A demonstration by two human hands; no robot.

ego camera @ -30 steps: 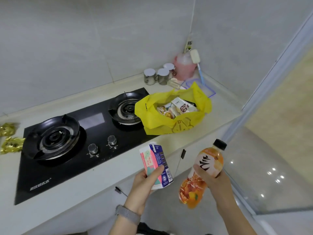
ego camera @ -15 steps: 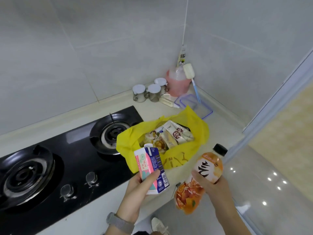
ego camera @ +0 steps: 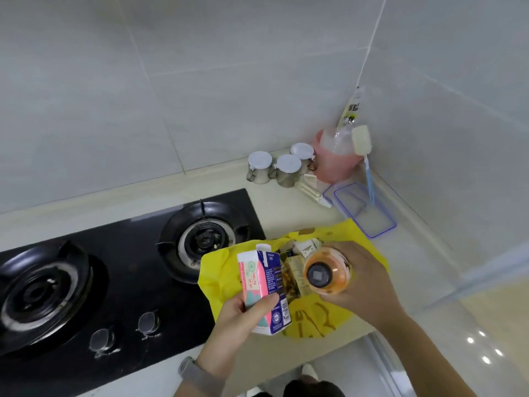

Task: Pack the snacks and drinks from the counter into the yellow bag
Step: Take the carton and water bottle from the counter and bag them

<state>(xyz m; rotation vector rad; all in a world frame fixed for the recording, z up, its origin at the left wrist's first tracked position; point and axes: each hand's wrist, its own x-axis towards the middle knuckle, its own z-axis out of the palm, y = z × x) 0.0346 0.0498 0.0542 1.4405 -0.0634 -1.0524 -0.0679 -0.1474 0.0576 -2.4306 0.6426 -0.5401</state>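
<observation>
Left hand [ego camera: 243, 319] grips a pink-and-blue drink carton [ego camera: 262, 290], thumb across its front face, fingers curled behind; carton upright, held over the near left edge of the yellow bag [ego camera: 312, 316]. Right hand [ego camera: 363, 279] is wrapped round an orange drink bottle [ego camera: 326, 273], black cap pointing up at the camera, bottle held above the bag's open mouth. Cannot tell whether the bottle's base touches anything inside.

Bag sits on the pale tabletop [ego camera: 415, 253], just right of the black gas hob [ego camera: 114, 282], overlapping its right corner. Snack packets [ego camera: 297, 267] lie inside the bag, partly hidden by carton and bottle.

Back corner: 3 lidded jars [ego camera: 279, 166], a pink container [ego camera: 335, 161], a brush [ego camera: 361, 140] leaning in it, and a clear blue-rimmed lid [ego camera: 366, 210] flat on the tabletop.

Grey watch strap [ego camera: 197, 375] on left wrist.
</observation>
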